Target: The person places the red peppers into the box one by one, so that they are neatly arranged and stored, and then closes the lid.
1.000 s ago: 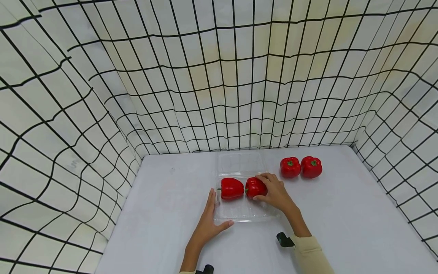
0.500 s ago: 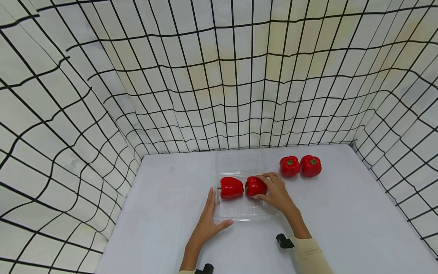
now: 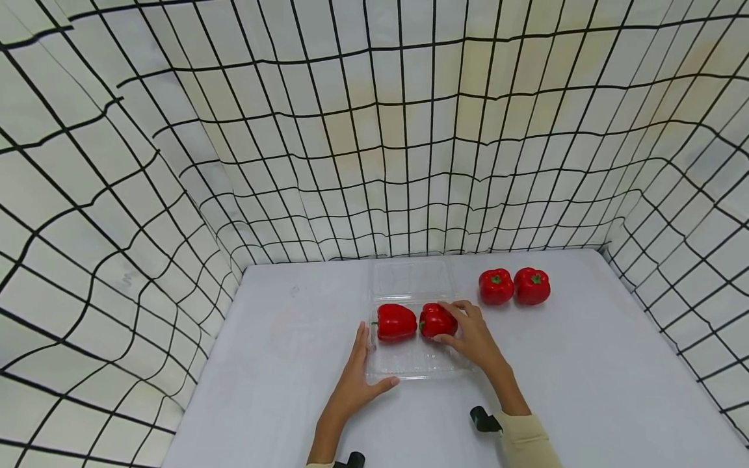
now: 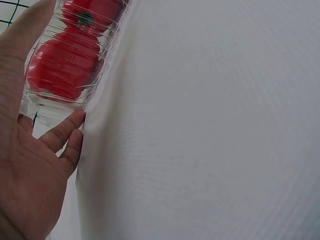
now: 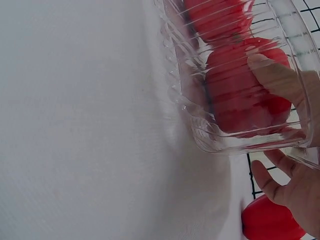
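- Right hand [image 3: 474,335]: holds a red bell pepper [image 3: 437,320] in a narrow grip, thumb on the near side and fingers bent over the far side. In the right wrist view the thumb shows through clear plastic, against the pepper, while two fingers are outside the container wall.
- Left hand [image 3: 355,387]: spread wide, fingers straight along the left side of the container, thumb stretched out by its near edge. It grasps nothing.
- Clear plastic container [image 3: 404,361]: lies between the hands, its ridged lid [image 3: 412,278] folded back flat on the far side.
- Inside the container: the gripped pepper on the right and a second red bell pepper [image 3: 396,322] on the left, both on their sides, green stems pointing left.
- Two more red peppers, one nearer the container [image 3: 496,288] and one farther right [image 3: 532,287]: side by side on the white table [image 3: 292,331], stems upward, beyond the right hand.
- Cream sleeve [image 3: 529,442] on the right arm, with a black device [image 3: 486,420] at the wrist.
- Black grid netting [image 3: 376,103] over pale walls, around the table.
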{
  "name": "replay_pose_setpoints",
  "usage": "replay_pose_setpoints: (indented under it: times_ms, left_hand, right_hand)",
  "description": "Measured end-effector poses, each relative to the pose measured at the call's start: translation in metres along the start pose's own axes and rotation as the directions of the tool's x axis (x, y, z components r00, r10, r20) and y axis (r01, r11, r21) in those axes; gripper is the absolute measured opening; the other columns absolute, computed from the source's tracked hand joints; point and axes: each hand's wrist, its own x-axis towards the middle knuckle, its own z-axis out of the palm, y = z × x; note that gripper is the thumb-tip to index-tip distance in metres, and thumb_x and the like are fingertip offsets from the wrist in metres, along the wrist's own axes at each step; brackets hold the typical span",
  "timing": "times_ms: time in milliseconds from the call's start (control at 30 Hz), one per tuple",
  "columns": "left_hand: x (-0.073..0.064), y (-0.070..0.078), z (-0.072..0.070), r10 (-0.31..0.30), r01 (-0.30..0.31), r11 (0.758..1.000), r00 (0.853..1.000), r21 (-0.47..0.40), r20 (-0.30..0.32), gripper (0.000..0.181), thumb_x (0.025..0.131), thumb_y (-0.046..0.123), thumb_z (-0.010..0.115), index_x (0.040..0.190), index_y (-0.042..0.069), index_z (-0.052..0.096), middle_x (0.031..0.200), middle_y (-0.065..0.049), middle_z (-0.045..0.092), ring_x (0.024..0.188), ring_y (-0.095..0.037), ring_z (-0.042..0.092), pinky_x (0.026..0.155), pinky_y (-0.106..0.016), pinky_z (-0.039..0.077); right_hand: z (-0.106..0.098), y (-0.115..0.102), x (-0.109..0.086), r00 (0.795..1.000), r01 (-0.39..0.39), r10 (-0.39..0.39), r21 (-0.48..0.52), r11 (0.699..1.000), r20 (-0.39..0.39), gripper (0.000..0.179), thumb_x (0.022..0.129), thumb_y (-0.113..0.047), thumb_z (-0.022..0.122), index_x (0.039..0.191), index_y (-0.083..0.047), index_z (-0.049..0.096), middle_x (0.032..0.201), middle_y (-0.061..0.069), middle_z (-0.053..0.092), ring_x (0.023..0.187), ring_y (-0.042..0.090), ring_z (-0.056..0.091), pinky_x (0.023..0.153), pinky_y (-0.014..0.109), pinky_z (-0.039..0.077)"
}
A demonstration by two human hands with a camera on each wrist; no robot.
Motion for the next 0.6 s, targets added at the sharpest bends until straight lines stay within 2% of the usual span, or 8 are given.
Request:
replay_pose_setpoints:
  times_ms: [233,600]
  left_hand:
    - [0.0006,-0.0006,-0.0007,-0.007,0.007,1.000,1.000,0.009,0.008,0.116,0.073,0.049,0.081,0.159,0.021,0.008,0.166,0.005,0.002,0.153,-0.027,0.012,0.115,-0.056,0.029]
    - [0.0008,0.0000,-0.0014,-0.023,0.023,1.000,1.000,0.001,0.016,0.116,0.073,0.049,0.080,0.159,0.021,0.007,0.166,0.005,0.002,0.153,-0.026,0.013,0.114,-0.056,0.031]
  right_hand:
    - [0.0000,-0.0015,-0.0013,1.000,0.001,-0.001,0.020,1.000,-0.003,0.075,0.076,-0.031,0.084,0.143,-0.024,0.050,0.137,0.014,0.049,0.129,0.032,0.041,0.097,0.051,0.053]
    - [-0.0008,-0.0038,-0.0028,1.000,-0.020,0.020,0.045,0.999,0.003,0.077,0.075,-0.027,0.085,0.144,-0.023,0.049,0.137,0.015,0.047,0.131,0.033,0.039,0.095,0.053,0.054]
